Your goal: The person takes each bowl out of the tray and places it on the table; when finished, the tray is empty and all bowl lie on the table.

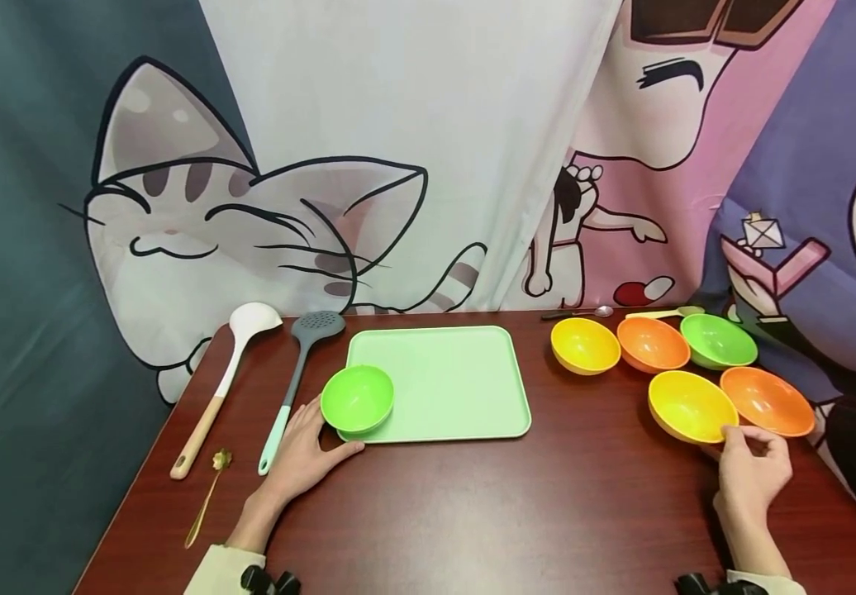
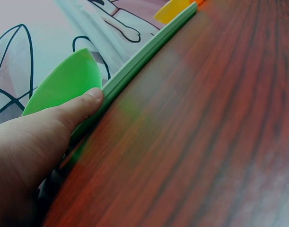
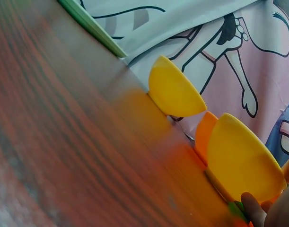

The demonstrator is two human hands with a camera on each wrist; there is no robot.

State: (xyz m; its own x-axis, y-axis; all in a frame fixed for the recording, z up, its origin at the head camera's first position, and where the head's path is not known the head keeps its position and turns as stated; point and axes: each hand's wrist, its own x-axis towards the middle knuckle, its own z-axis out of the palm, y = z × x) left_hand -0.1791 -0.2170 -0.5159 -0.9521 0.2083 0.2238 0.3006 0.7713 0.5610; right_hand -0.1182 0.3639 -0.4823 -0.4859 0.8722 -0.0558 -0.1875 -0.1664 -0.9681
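A light green tray [image 1: 458,388] lies mid-table with a green bowl [image 1: 357,398] on its front left corner. My left hand [image 1: 301,459] rests at that corner, thumb stretched along the tray's front edge and fingers beside the bowl's left side. In the left wrist view the thumb [image 2: 83,106] touches the tray edge below the green bowl [image 2: 68,80]. At the right, my right hand [image 1: 755,471] pinches the near right rim of a yellow bowl [image 1: 688,405]. That bowl [image 3: 243,161] looks slightly raised in the right wrist view; its base contact is unclear.
Behind the held bowl stand another yellow bowl [image 1: 584,345], an orange bowl [image 1: 653,345] and a green bowl [image 1: 718,340]; a second orange bowl [image 1: 768,402] sits right. Leftward lie a white ladle [image 1: 230,372], a slotted turner [image 1: 301,372] and a small gold spoon [image 1: 205,504].
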